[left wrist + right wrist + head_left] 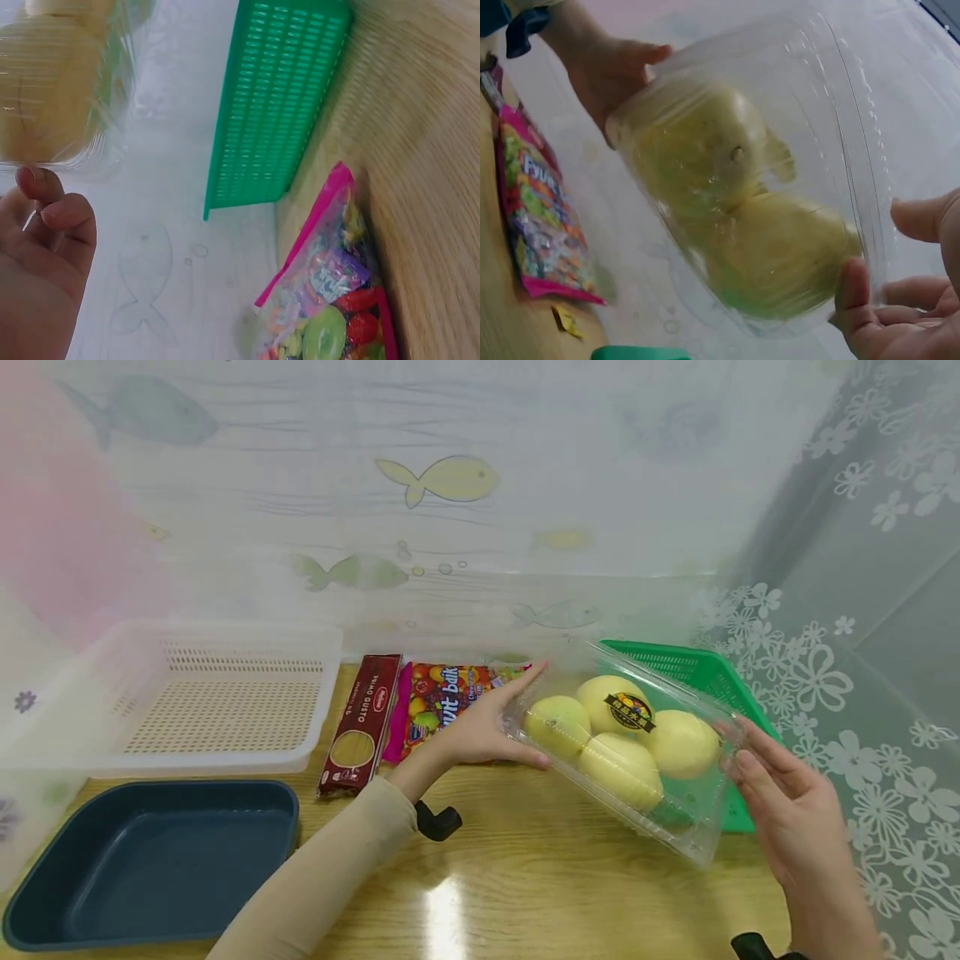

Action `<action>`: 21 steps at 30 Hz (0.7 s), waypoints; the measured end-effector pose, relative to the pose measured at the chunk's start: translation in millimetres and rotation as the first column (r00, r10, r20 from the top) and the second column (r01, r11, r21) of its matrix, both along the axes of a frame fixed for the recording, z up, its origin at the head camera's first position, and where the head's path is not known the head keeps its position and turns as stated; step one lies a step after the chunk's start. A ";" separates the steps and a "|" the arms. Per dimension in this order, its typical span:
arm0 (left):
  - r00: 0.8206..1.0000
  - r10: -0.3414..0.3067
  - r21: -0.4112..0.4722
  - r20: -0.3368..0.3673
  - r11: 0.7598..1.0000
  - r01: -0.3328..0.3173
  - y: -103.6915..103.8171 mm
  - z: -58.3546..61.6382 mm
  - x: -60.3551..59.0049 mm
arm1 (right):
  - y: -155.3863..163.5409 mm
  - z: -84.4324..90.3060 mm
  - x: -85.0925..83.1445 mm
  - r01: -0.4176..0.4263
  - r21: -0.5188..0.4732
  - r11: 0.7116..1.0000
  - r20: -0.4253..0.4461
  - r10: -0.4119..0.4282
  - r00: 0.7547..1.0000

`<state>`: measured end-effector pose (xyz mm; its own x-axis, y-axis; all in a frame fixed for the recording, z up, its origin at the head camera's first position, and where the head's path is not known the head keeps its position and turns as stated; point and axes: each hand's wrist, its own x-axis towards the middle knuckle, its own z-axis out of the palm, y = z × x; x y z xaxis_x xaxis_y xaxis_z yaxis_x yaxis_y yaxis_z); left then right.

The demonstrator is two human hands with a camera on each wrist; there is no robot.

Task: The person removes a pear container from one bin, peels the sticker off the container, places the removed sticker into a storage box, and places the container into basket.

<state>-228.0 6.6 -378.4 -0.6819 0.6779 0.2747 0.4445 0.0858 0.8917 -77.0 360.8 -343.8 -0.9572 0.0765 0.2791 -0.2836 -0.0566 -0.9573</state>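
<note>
Both hands hold a clear plastic clamshell box [697,839] above the table, tilted down to the right in the head view. Several pale yellow round fruits [618,772] are inside, and a black and gold label [630,712] shows over them. My left hand [483,727] grips the box's left end, thumb along the near side. At the opposite end, my right hand [795,802] pinches the edge between thumb and fingers. Behind and beneath the box stands a green perforated basket [708,672], partly hidden by it.
A colourful candy bag [427,702] with pink edges lies behind the left wrist. Beside it is a dark red spaghetti packet [367,718]. Farther left stand a white perforated basket [322,710] and a dark blue tray [288,806]. Patterned curtains [465,543] hang behind and at the right.
</note>
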 end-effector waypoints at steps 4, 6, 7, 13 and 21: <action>0.999 0.037 -0.007 -0.035 0.999 -0.037 -0.9 -2.1 3.6 | -4.9 5.7 3.3 0.089 0.140 0.986 0.104 -0.104 0.989; 0.998 0.053 -0.013 -0.035 0.998 -0.054 -1.0 -1.8 6.4 | -9.3 8.5 4.2 0.147 0.174 0.974 0.150 -0.173 0.973; 0.997 0.065 -0.021 -0.035 0.998 -0.065 -1.1 -1.6 7.9 | -12.4 9.4 4.2 0.181 0.176 0.968 0.168 -0.210 0.963; 0.994 0.107 -0.043 -0.021 0.993 -0.108 -1.4 -1.5 13.4 | -32.3 7.9 0.6 0.307 0.195 0.931 0.205 -0.345 0.916; 0.981 0.191 -0.002 0.028 0.982 -0.191 -2.2 -1.3 13.4 | -42.1 -7.8 -1.9 -0.080 0.109 0.991 -0.072 0.089 0.993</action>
